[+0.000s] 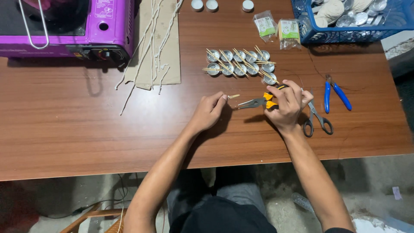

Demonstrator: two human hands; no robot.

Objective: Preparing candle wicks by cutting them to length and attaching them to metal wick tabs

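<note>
The left hand (210, 109) pinched a short wooden stick (233, 96) above the table (86, 129) while the right hand (286, 102) gripped yellow-handled pliers (258, 102), whose jaws, poorly aimed, could probably nip the fingertips or fling the stick toward the metal cups (239, 62).

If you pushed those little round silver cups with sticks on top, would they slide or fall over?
The small round silver metal cups look thin and shallow, so they would probably slide easily, not tip. The thin wooden sticks lie loose across their rims and would likely roll off.
</note>
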